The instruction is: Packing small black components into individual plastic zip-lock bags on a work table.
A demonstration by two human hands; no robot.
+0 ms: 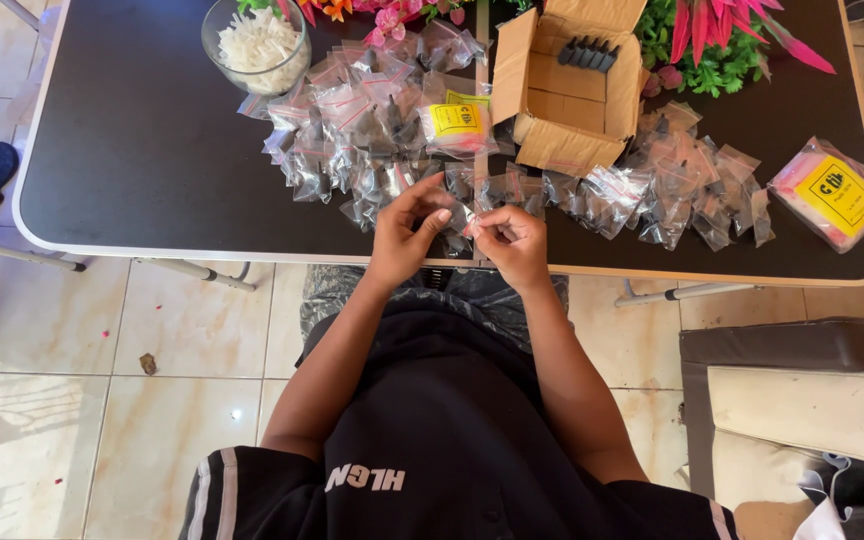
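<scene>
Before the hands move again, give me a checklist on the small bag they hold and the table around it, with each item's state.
1. Small clear bag pinched between both hands: ok, left hand and right hand both have fingertips on it.
2. Bag sealed: cannot tell, the fingers cover its top.
3. Contents of the bag: cannot tell, too small to see.
4. Pile of filled bags within reach: ok, it lies on the black table just beyond the hands.
5. Cardboard box open: ok, flaps up, dark parts inside.
6. Glass bowl of white pieces upright: ok.
</scene>
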